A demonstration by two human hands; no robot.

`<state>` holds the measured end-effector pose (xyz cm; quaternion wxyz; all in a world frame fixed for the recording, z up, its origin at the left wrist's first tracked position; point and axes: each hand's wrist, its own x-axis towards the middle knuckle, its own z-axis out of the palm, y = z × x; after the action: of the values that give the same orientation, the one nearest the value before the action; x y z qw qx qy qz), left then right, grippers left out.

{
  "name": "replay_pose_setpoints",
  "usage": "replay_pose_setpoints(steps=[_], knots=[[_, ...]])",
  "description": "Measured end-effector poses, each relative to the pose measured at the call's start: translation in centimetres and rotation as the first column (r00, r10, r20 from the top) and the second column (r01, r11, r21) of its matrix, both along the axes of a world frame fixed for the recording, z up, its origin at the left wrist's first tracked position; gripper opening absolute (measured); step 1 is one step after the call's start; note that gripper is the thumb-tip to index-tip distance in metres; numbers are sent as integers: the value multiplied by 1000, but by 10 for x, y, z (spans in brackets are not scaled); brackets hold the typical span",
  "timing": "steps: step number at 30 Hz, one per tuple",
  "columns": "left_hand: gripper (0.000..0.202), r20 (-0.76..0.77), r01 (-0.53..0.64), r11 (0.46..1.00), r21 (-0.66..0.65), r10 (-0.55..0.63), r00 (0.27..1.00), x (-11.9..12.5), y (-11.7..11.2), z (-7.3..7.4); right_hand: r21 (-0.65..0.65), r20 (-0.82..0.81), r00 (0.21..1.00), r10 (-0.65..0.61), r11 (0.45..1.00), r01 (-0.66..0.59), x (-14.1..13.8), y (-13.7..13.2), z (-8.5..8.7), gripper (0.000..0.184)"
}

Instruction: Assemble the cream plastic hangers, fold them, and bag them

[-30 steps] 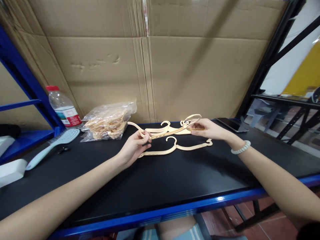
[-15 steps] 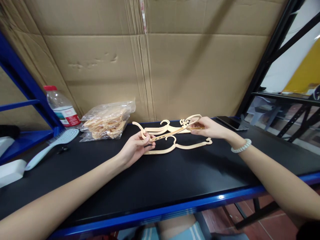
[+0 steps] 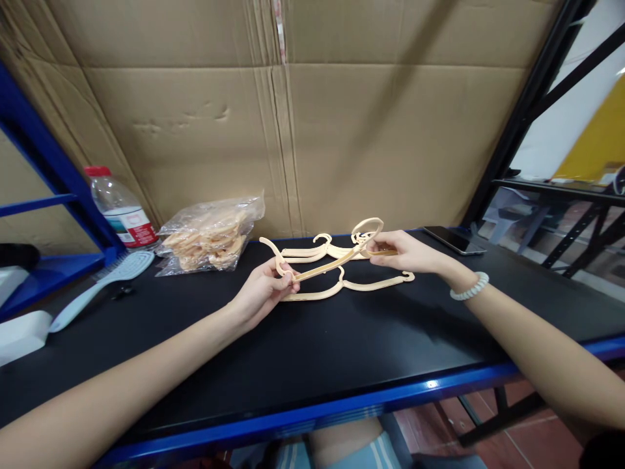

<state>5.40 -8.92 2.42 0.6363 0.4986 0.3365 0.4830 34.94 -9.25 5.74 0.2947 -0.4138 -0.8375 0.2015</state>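
A cream plastic clothes hanger [image 3: 326,266] is held in the air between both hands. My left hand [image 3: 267,286] pinches its left end. My right hand [image 3: 398,251] grips it on the right, close to the upturned hook; part of the hanger is hidden behind those fingers. Below, another hanger [image 3: 374,285] lies on the black tabletop, its left end partly covered by my left hand. More cream hangers [image 3: 305,255] lie behind the held one, overlapped by it and by my right hand.
At the back left sits a clear plastic bag [image 3: 209,234] full of cream pieces. Left of it are a red-capped bottle [image 3: 127,215], a pale blue hairbrush [image 3: 105,283] and a white object [image 3: 24,337]. A dark phone or tablet [image 3: 454,240] lies back right. Cardboard [image 3: 390,130] rises behind.
The held hanger has turned in my hands, so its bar shows a different face and its hook has shifted slightly left and up. Both hands keep their grip, almost in place.
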Motion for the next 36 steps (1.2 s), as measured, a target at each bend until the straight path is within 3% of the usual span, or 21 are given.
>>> replay_pose_setpoints(steps=[13,22,31,36], knots=[[26,-19,-28,997,68,30,999,2,0,-6,8,42,999,18,1000,-18,-2,1,-1,16],[25,-32,-102,991,82,105,994,3,-3,-4,48,51,998,33,998,-35,-4,1,-4,26],[20,-11,-204,978,29,205,979,6,-9,0,147,34,999,-30,989,24,-16,-10,2,27],[20,-12,-275,960,-51,275,961,7,-7,4,67,4,996,-94,993,93,-21,-12,-1,28]])
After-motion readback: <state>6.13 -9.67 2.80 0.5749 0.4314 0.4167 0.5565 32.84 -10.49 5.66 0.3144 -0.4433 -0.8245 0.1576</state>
